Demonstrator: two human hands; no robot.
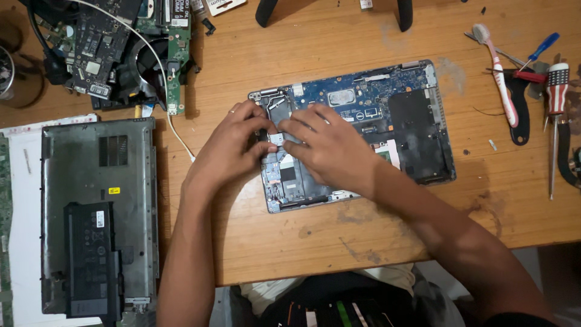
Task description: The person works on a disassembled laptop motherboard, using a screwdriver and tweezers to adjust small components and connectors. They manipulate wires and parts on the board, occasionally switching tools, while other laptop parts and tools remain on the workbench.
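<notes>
I see a scuffed, stained wooden table [290, 230] carrying everything. At centre lies an opened laptop base with a blue circuit board [363, 97]. At nine o'clock sits a grey laptop bottom cover with a black battery [97, 218]; at eleven, a heap of loose circuit boards [115, 48]; at three, a white-and-pink toothbrush [499, 75] and screwdrivers [555, 115].

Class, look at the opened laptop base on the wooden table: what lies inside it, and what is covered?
Inside the laptop base: a blue circuit board and a black panel. The left hand and right hand cover the middle parts.
</notes>
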